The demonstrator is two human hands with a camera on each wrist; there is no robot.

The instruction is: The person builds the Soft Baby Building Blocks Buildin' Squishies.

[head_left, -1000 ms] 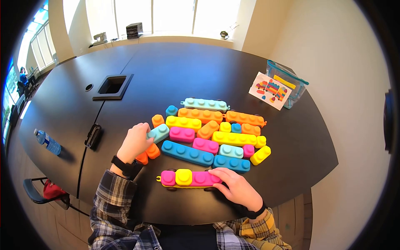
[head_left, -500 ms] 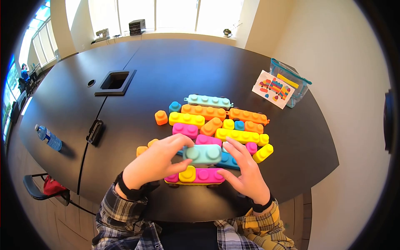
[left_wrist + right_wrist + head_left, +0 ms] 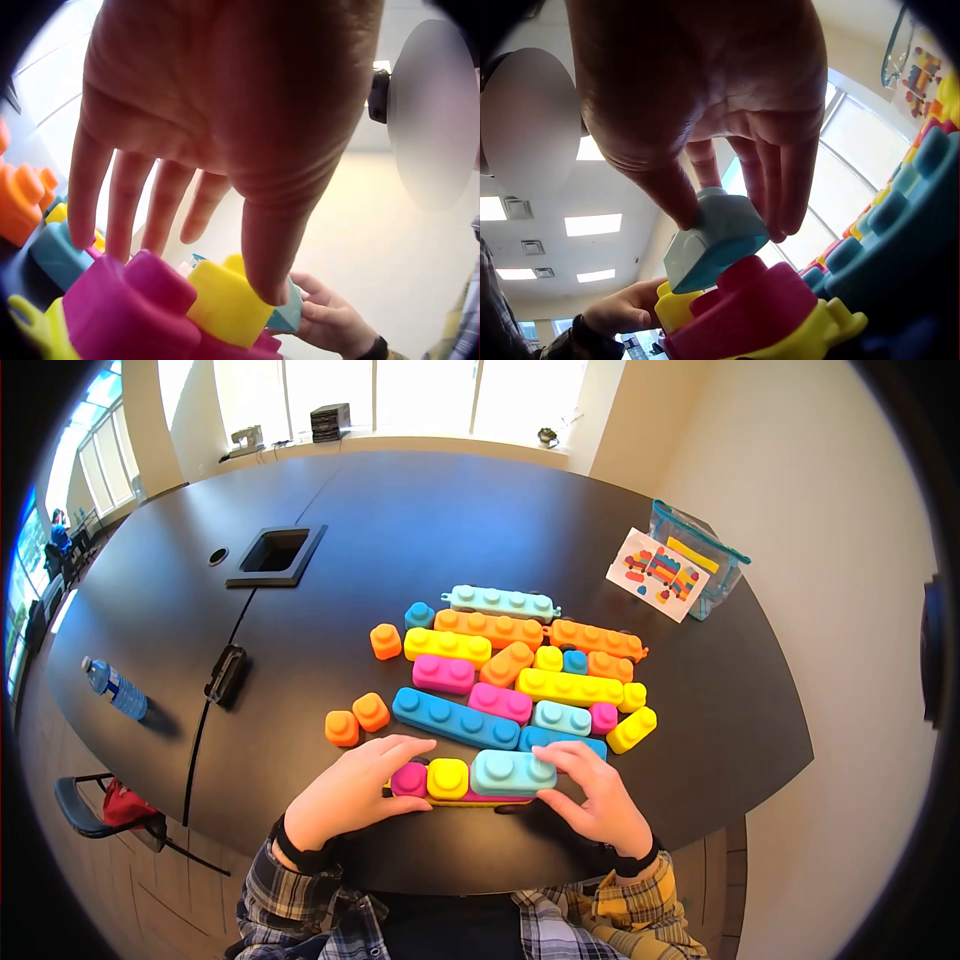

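Observation:
Close to the person, a toy train car with a yellow base carries a magenta block [image 3: 408, 781], a small yellow block [image 3: 447, 779] and a longer magenta block. My right hand [image 3: 602, 802] pinches a light blue two-stud block [image 3: 512, 772] between thumb and fingers. In the right wrist view that light blue block [image 3: 718, 236] sits tilted over a stud of the longer magenta block [image 3: 761, 307]. My left hand [image 3: 350, 785] is around the car's left end with fingers extended and spread. Its thumb lies right by the yellow block [image 3: 229, 300] in the left wrist view.
Behind the car lie several blocks, among them a long blue block [image 3: 455, 718] and two orange ones, with a light blue train car [image 3: 500, 603] farthest back. A picture card [image 3: 657, 575] leans on a clear bag [image 3: 715, 588]. A water bottle [image 3: 115, 687] stands left.
My left hand carried the light blue block from the left of the pile to above the car, then released it and moved left. My right hand now holds that block over the car's right part.

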